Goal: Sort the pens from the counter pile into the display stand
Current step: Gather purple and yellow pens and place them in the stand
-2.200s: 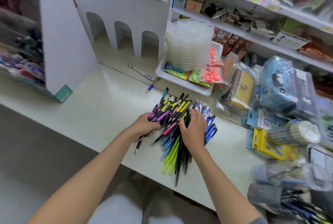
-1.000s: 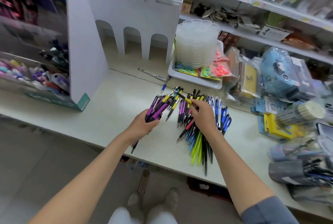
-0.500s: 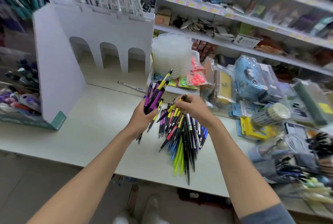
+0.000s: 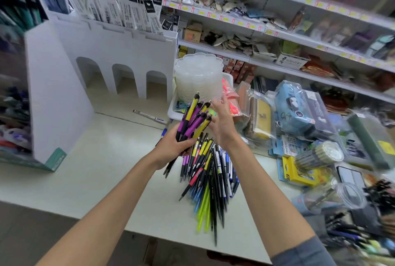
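Observation:
My left hand grips a bundle of purple and yellow pens, held tilted up above the counter. My right hand is raised beside the bundle, its fingers touching the pens' upper ends. Below both hands lies the pile of pens in black, yellow, blue, pink and lime, fanned on the white counter. The white cardboard display stand with three arched openings stands at the back left; packaged refills fill its top row.
A loose white pen lies near the stand. A stack of clear plastic lids sits in a white tray behind my hands. Packaged stationery crowds the counter's right side, and shelves of goods run along the back wall.
My left hand has lifted the purple and yellow bundle higher off the counter. My right hand left the pile and rose to the bundle's top. The camera tilted up.

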`<state>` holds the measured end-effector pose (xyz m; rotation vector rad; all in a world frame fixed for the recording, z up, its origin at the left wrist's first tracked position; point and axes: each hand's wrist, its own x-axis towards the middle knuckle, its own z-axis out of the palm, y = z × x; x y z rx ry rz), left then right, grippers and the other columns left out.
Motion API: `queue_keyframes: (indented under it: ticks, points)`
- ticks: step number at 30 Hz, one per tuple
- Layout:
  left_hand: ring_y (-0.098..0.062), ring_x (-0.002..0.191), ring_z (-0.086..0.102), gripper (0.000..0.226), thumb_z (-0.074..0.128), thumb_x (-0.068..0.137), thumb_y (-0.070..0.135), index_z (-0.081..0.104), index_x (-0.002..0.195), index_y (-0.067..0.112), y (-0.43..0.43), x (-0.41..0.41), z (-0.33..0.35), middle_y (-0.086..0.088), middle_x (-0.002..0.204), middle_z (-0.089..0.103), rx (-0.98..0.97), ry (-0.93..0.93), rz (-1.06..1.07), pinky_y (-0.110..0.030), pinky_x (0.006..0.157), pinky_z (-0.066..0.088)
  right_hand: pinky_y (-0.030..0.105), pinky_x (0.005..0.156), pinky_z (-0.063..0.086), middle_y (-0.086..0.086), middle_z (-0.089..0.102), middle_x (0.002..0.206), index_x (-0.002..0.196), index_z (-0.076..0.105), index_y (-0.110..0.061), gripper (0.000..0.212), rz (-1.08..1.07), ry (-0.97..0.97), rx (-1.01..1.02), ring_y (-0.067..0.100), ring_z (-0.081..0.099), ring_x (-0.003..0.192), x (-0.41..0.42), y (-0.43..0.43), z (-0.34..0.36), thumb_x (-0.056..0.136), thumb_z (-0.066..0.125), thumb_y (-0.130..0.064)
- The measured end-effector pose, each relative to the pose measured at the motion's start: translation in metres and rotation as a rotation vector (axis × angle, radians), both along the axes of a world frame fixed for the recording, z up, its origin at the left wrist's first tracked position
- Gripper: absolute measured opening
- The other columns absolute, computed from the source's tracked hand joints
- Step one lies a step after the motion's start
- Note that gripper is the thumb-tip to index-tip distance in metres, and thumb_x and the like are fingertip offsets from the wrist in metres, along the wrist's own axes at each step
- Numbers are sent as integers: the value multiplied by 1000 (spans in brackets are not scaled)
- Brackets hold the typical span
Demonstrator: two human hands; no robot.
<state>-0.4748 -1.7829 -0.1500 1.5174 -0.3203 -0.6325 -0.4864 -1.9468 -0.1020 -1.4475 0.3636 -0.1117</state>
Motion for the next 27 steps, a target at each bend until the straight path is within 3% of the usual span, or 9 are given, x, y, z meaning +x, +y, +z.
queue_keyframes:
  ticks: [2, 5, 8, 14, 17, 20, 23, 25, 27]
  points:
    - [-21, 72, 63, 36, 68, 92, 11, 55, 122, 25, -2, 2, 2, -9, 84, 63, -3, 39, -59, -37, 75, 59, 42, 95, 45, 3, 43, 145, 153, 11, -40, 78, -55, -47, -131, 19, 53, 116, 12, 3, 7, 94, 61, -42]
    - [-24, 75, 65, 37, 70, 90, 9, 56, 122, 22, -2, 7, 5, -11, 87, 64, -23, 117, -91, -40, 77, 59, 34, 78, 56, 4, 62, 119, 141, 47, -24, 48, 2, -37, -338, 20, 66, 96, 26, 9, 11, 95, 60, -19]
    - [-23, 73, 64, 36, 70, 88, 5, 54, 121, 11, 2, 9, 7, -15, 90, 63, -61, 212, -94, -36, 72, 58, 29, 78, 52, 2, 67, 109, 115, 69, -15, 24, 124, 25, -468, 15, 64, 94, 34, 5, 9, 93, 60, -12]
    - [-22, 71, 66, 27, 64, 88, -6, 53, 113, 3, 4, 18, 20, -10, 81, 70, -32, 431, -269, -31, 65, 56, 24, 78, 46, -7, 66, 96, 103, 74, -12, 23, 328, 86, -595, 8, 60, 87, 34, 10, 6, 96, 51, -15]
    - [-21, 66, 64, 12, 65, 89, 1, 58, 98, 5, -1, 16, 25, -9, 74, 64, -3, 468, -294, -31, 61, 55, 28, 87, 49, 0, 69, 104, 108, 73, -13, 36, 373, 63, -503, 13, 62, 98, 31, 14, 14, 92, 51, -37]
    - [-21, 60, 57, 12, 66, 88, 1, 57, 88, 8, -8, 17, 26, -6, 65, 59, 9, 354, -114, -27, 54, 50, 34, 98, 43, 4, 60, 132, 138, 53, -23, 49, 198, -12, -395, 15, 56, 118, 31, 12, 11, 95, 47, -47]
    - [-22, 62, 56, 15, 70, 85, 2, 57, 92, 7, -14, 29, 32, -6, 65, 58, -138, 207, 305, -28, 55, 50, 40, 99, 48, 10, 59, 127, 148, 36, -22, 49, -268, -33, 1, 22, 59, 113, 24, 6, -7, 103, 42, -40]
    - [-19, 61, 58, 19, 72, 85, 1, 58, 95, 10, -18, 36, 42, -6, 70, 59, -262, 154, 545, -28, 58, 52, 38, 97, 50, 13, 62, 120, 146, 38, -16, 49, -341, 78, 246, 26, 61, 110, 7, 17, -28, 105, 37, -41]
    - [-19, 63, 60, 20, 74, 83, 1, 60, 92, 12, -23, 37, 50, -7, 74, 61, -270, 71, 633, -30, 64, 53, 43, 100, 47, 17, 61, 122, 144, 41, -14, 54, -296, 239, 512, 31, 59, 116, -9, 40, -45, 104, 31, -49]
